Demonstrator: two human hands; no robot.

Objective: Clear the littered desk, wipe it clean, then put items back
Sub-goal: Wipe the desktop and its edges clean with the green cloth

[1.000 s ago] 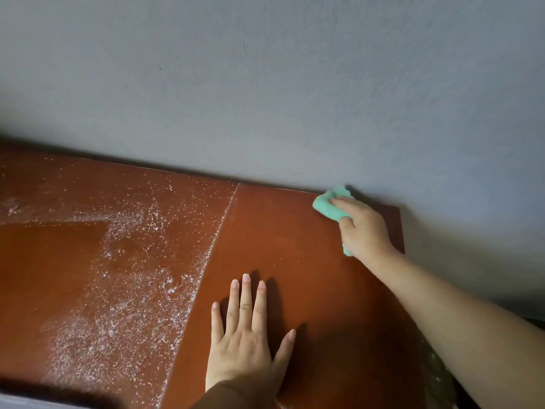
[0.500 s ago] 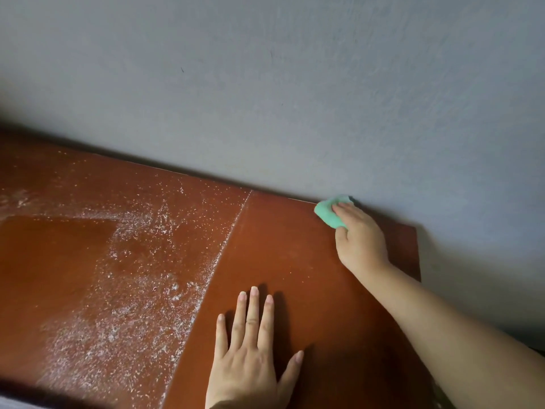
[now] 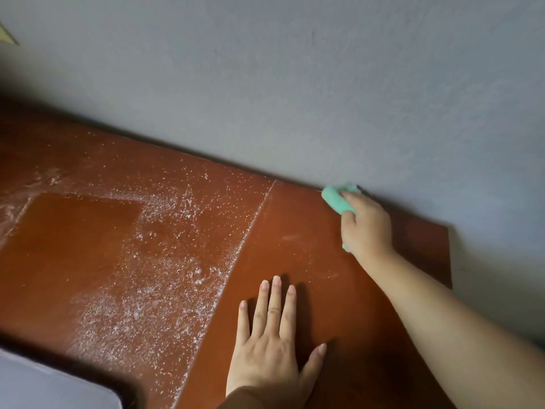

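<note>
Pressing a green cloth (image 3: 336,199) onto the worktop (image 3: 298,231) at its far edge, touching the grey wall (image 3: 295,84), the right hand (image 3: 365,228) grasps it, fingers curled over it. Left hand (image 3: 271,349) released, flat on the near worktop, fingers straight. White dust (image 3: 141,290) covers the left part, ending at a straight line left of both hands.

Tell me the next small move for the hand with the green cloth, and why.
Probably sweep the green cloth, which the right hand grips by the wall, leftward toward the white dust: the desk beneath it looks wiped, the left part does not.
</note>
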